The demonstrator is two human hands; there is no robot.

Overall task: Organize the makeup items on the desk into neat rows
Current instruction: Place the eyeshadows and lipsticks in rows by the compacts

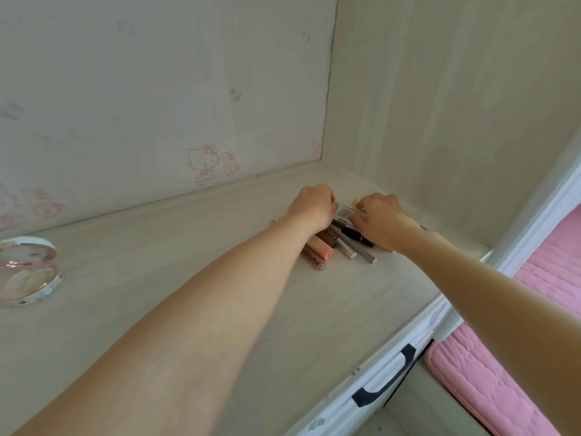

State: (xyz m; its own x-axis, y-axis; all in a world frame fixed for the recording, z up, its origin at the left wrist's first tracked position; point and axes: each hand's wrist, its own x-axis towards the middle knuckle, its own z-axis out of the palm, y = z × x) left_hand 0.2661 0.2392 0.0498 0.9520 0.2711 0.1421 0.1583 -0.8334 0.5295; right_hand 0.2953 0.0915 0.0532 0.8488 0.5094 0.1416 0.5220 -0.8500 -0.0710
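Pale worktop (pixel 188 278) in a corner, both arms reaching to its far right, open compact (pixel 28 272) far left, makeup tubes (pixel 342 243) clustered under the hands, left hand (pixel 312 206) curled, grip hidden, right hand (pixel 382 220) fingers bent onto the tubes, hold unclear
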